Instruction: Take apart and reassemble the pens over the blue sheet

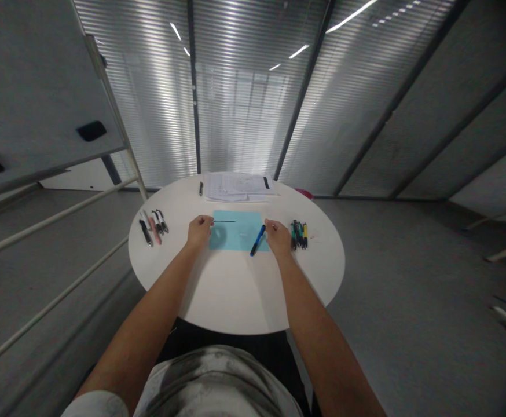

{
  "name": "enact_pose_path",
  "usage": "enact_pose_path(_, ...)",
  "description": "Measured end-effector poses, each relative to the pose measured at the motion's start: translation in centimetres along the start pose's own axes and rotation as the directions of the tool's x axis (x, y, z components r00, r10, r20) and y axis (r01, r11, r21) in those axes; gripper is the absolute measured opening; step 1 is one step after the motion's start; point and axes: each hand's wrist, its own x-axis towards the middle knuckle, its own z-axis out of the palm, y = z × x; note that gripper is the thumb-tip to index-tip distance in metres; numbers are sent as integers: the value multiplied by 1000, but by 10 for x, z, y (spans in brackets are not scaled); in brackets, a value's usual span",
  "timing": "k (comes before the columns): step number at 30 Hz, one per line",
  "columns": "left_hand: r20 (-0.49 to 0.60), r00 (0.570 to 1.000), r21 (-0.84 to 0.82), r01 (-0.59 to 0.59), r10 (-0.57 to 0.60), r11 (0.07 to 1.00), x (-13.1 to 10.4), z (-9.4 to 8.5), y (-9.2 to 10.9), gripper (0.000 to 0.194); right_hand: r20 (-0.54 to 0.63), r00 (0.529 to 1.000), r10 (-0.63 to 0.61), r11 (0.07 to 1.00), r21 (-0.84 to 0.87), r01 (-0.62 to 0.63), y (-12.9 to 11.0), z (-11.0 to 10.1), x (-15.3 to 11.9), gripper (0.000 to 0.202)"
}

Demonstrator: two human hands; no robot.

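Note:
A light blue sheet (238,236) lies on the round white table (235,295). Over its left edge, my left hand (200,228) is closed on a thin dark stick (224,221) that points right across the sheet. At the right edge, my right hand (278,234) has its fingers pinched together; whether something small is between them is too small to tell. A blue marker (257,240) with a dark end lies slanted over the sheet's right part, just left of my right hand.
Several green, black and yellow markers (299,234) lie at the right. Several black, white and pink pens (153,227) lie at the left. Papers (235,187) and a small dark pen (201,189) are at the back. A whiteboard frame (131,156) stands left.

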Motion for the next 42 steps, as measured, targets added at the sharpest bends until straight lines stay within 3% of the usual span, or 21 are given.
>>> enact_pose_path(7,69,998,-43,-9,12,999,-4,3,4,20,27,1000,3,990,143,-7,-10,1,-5,33)
enact_pose_path(14,245,968,-70,-36,53,997,-12,8,8,22,248,964,-100,913,408,-10,-23,12,-16,31)
enact_pose_path(18,333,942,-74,-12,36,997,-16,10,10,24,315,942,-113,889,456,-46,-28,18,-21,31)
enact_pose_path(31,316,949,-50,15,1,999,-18,7,10,25,345,927,147,684,641,-348,-33,9,-16,27)
enact_pose_path(37,312,950,-42,3,10,999,-15,8,6,25,316,934,168,713,615,-336,-29,9,-14,24)
enact_pose_path(42,249,963,75,-125,103,989,-11,5,3,19,224,971,83,859,479,-184,-25,11,-14,22)
